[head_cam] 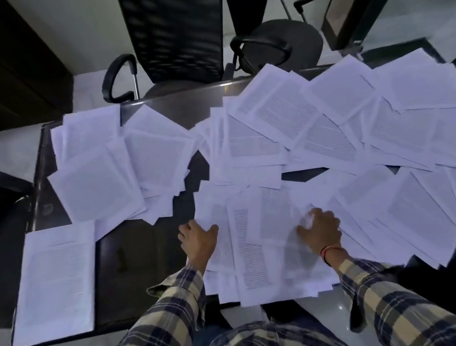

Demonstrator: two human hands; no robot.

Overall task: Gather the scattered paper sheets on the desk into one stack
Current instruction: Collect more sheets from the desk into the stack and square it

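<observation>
Both hands work the loose pile of printed sheets (258,243) lying at the near edge of the dark desk (133,253), straight in front of the person. The left hand (199,241) lies at the pile's left margin with its fingers curled over the edge of the sheets, while the right hand (321,229) rests on top of the pile's right part; it is blurred, so whether its fingers pinch a sheet or only press flat cannot be told. The hands are apart, with the width of a page between them. Judged from this, the step is drawing the nearest sheets together, and it will go best if the left hand acts as a fence while the right sweeps inward, squaring edges before lifting anything. One neat stack (53,283) already sits left of the pile near the desk's left corner, and looks the sensible place to add to. Further sheets fan out left of the pile toward the far side (97,171) and in a wide spread to its right (387,124); thin paper slides easily, so several overhanging the desk's near edge could slip off.
</observation>
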